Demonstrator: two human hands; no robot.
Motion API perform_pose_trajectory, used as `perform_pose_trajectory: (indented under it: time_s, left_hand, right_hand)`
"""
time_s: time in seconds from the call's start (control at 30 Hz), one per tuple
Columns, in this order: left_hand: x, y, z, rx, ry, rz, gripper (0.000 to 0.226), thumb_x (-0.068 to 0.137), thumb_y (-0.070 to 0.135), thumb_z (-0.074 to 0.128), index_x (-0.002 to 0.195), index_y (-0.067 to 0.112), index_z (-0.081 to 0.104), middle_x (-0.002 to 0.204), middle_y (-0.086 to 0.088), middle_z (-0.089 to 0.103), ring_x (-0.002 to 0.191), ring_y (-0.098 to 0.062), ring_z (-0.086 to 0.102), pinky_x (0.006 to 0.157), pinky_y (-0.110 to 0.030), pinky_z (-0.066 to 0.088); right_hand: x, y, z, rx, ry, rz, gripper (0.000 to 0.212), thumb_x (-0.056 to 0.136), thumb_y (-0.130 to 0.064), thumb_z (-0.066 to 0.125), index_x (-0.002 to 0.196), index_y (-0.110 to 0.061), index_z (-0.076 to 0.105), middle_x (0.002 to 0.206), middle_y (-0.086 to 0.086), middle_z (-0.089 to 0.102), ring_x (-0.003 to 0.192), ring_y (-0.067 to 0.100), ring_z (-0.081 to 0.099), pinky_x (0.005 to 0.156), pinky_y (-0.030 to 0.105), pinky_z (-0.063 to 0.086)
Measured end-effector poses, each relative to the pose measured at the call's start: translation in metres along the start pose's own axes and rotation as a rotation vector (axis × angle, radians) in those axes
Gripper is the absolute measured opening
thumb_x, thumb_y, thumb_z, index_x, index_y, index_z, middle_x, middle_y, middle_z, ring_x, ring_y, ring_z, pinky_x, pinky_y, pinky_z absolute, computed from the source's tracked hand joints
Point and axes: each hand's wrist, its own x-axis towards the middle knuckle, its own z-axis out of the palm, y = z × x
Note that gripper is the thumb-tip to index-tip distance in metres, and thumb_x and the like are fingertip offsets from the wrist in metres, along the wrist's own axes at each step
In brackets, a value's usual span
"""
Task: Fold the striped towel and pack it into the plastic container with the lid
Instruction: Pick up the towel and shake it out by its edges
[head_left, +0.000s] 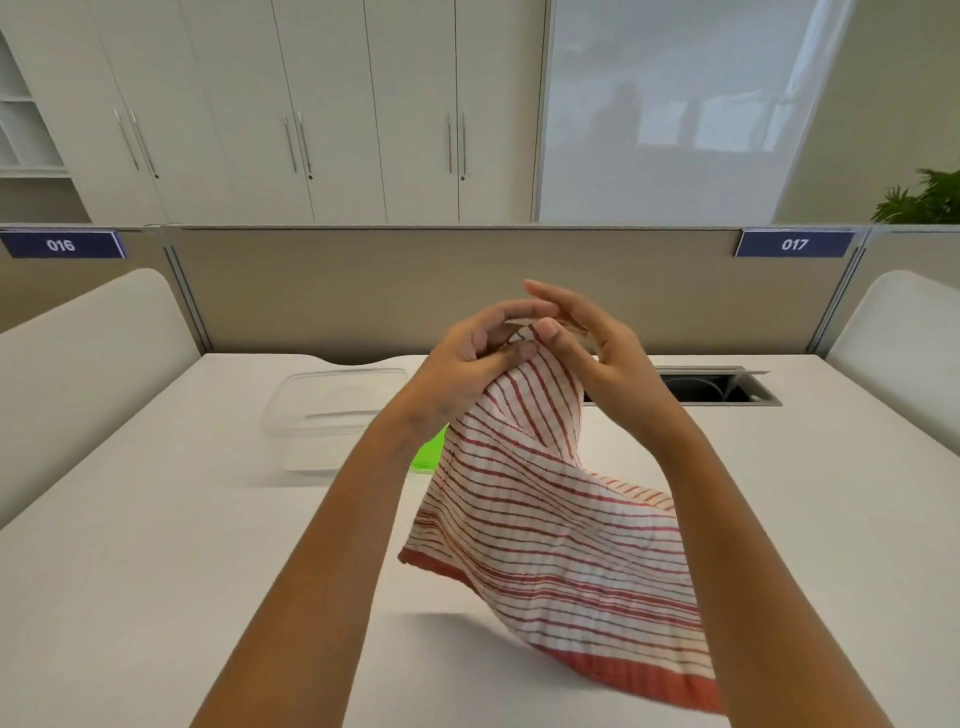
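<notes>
The striped towel, white with red stripes and a red hem, hangs in the air above the white table. My left hand and my right hand meet at its top corner and pinch the cloth there. The lower hem drapes down toward the table at the near right. A clear plastic container with its lid on sits on the table to the left, behind my left forearm. A green object shows partly between the container and the towel.
A beige partition closes the back of the table. An open cable slot is sunk into the tabletop at the back right. White chair backs stand at both sides.
</notes>
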Motion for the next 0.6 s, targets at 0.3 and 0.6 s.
perform_pose_trajectory:
  time_s: [0.3, 0.6]
  left_hand:
    - [-0.001, 0.039, -0.029, 0.262, -0.084, -0.083, 0.039, 0.072, 0.026, 0.072, 0.107, 0.036, 0.061, 0.086, 0.007, 0.073, 0.082, -0.014, 0.07, 0.068, -0.023, 0.059]
    - [-0.042, 0.022, -0.114, 0.772, 0.18, -0.282, 0.005, 0.072, 0.028, 0.076, 0.068, 0.026, 0.074, 0.053, 0.01, 0.065, 0.051, -0.003, 0.055, 0.045, -0.009, 0.037]
  right_hand:
    - [0.002, -0.01, -0.023, -0.036, 0.022, 0.028, 0.024, 0.072, -0.045, 0.064, 0.08, -0.023, 0.062, 0.079, 0.005, 0.065, 0.074, 0.023, 0.066, 0.063, 0.028, 0.054]
    - [-0.005, 0.001, -0.079, -0.341, 0.359, -0.064, 0.045, 0.068, -0.057, 0.061, 0.077, -0.013, 0.063, 0.067, -0.004, 0.06, 0.066, 0.022, 0.061, 0.052, 0.015, 0.048]
